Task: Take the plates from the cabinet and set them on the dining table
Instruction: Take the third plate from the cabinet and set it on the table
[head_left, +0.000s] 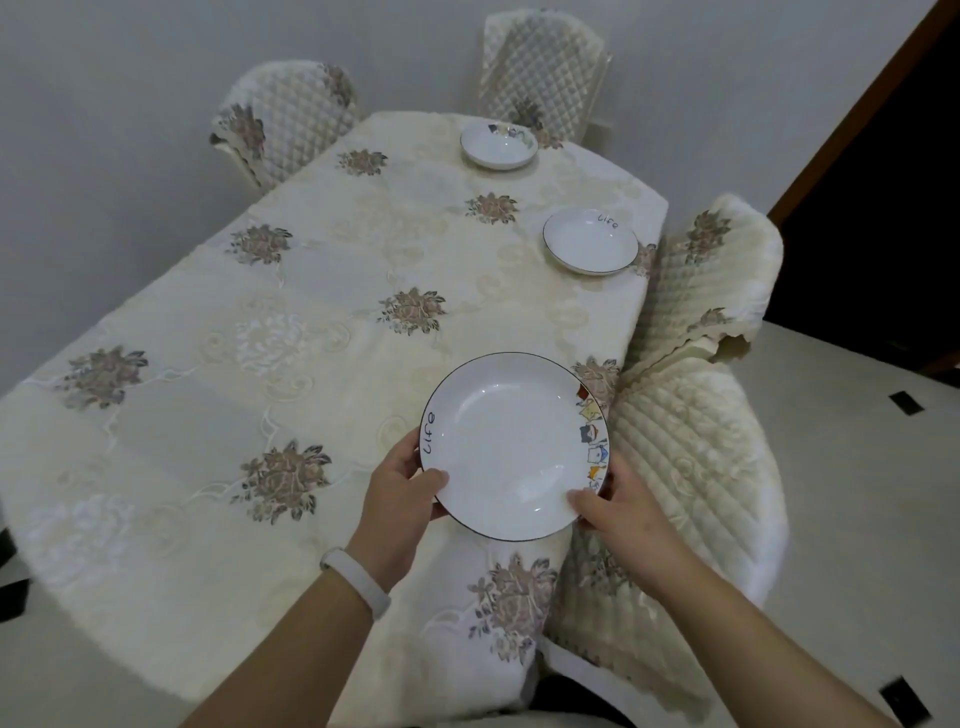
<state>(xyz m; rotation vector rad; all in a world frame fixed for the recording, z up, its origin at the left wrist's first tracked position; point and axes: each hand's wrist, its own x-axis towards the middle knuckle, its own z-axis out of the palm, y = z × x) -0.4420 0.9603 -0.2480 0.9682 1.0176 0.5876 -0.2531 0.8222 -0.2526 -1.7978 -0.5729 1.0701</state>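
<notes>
A white plate (511, 441) with a thin dark rim, the word "life" and small cartoon figures is at the near right edge of the dining table (291, 322). My left hand (402, 493) grips its left rim and my right hand (618, 504) grips its lower right rim. Whether the plate rests on the cloth or hovers just above it I cannot tell. Two more white plates lie on the table: one (590, 248) at the right edge, another (498, 146) at the far end.
The table wears a cream cloth with embroidered flowers. Quilted chairs surround it: one close at the right (685, 457), another behind it (711, 280), two at the far end (285, 124) (545, 62). A dark doorway (883, 208) opens at the right.
</notes>
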